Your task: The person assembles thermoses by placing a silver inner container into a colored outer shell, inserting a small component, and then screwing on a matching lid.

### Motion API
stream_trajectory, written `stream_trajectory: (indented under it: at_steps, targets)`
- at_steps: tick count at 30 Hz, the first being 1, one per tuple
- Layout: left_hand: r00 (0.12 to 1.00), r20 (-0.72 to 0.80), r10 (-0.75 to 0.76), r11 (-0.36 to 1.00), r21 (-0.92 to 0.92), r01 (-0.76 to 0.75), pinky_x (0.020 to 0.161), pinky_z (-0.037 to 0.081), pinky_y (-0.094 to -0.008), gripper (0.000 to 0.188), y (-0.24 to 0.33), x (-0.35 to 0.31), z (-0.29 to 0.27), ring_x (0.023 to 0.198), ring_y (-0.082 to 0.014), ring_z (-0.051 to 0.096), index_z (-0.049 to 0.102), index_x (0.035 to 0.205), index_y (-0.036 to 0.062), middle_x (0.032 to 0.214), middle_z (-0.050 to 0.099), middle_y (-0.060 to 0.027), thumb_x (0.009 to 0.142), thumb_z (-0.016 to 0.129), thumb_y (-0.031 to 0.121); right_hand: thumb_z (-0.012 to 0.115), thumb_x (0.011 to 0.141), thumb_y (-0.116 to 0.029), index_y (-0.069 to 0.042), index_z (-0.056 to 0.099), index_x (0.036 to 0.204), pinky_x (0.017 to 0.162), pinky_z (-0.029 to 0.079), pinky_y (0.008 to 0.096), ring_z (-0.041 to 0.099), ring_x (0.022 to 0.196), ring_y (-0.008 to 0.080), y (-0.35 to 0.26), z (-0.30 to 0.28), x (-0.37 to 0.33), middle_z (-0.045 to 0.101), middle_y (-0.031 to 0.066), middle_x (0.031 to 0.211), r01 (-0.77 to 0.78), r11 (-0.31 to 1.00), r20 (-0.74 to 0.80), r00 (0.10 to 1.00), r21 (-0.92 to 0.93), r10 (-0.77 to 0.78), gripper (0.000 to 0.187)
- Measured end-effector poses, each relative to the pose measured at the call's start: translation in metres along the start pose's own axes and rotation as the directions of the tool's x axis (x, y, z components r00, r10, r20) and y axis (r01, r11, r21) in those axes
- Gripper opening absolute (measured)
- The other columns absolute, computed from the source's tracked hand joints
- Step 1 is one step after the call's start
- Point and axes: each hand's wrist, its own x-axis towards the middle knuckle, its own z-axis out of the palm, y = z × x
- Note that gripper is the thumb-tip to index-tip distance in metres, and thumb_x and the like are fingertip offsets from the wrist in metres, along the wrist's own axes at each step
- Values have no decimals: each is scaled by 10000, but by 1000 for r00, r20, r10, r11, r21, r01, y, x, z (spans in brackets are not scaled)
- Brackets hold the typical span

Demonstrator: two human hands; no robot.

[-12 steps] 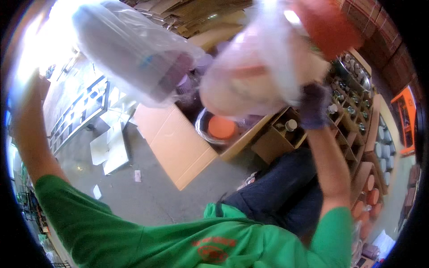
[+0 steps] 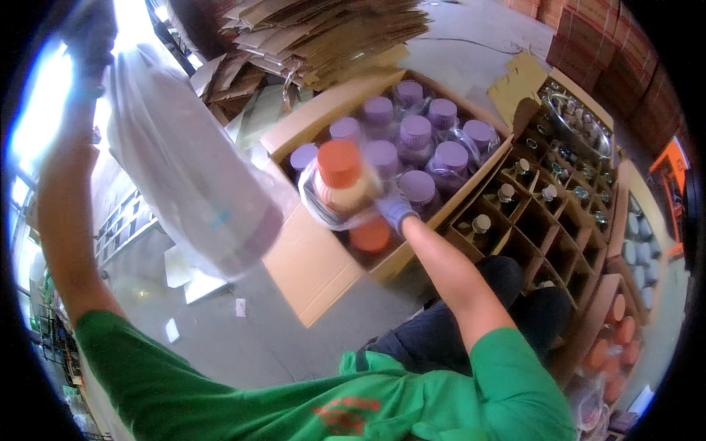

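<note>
Bare concrete floor [image 2: 220, 345] spreads under a seated person in a green shirt, with flattened cardboard sheets [image 2: 323, 29] heaped at the far side and brick-red stacks along the far right.

Just ahead sits an open cardboard carton [image 2: 331, 272], its near flap folded down onto the floor, packed with clear jars capped in purple lids [image 2: 415, 132]. The right hand [image 2: 396, 209], in a purple glove, is closed around an orange-lidded jar [image 2: 340, 180] wrapped in a thin clear bag, holding it tilted just above the carton's near-left corner; a second orange lid [image 2: 370, 237] shows in the carton right below it. That corner looks like the one gap in the rows, which would explain the hold there.

The left hand [image 2: 88, 44] is raised high at the far left, gripping the top of a clear plastic bag [image 2: 191, 184] that hangs down, a purple-lidded jar weighing its lower end. Backlight from the bright opening behind it washes the hand out, so the fingers' exact grip is hard to read.

To the right stands a divided carton [image 2: 537, 213] with small capped bottles in its cells, and near right more orange lids [image 2: 610, 338], partly cut off by the frame's rim.
</note>
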Motion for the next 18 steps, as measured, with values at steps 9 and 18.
stream_trajectory:
  at_steps: [9,18]
  targets:
    - [978,-5,-209,313,-948,63,785,557,-380,263,156,-83,-4,902,-275,672,603,1115,-36,1045,653,-181,971,564,181,812,802,-395,-14,66,1575,1184,225,437,227,1480,274,-270,-114,-160,208,197,1607,454,674,60,803,583,-593,1140]
    - [929,-239,281,-398,-910,-114,869,516,-501,270,340,-98,-81,994,-303,688,654,926,46,1055,687,-184,793,778,246,794,738,-231,51,372,1445,1088,404,488,461,1314,435,-260,-236,-249,396,303,1463,351,817,-595,562,-458,-575,871]
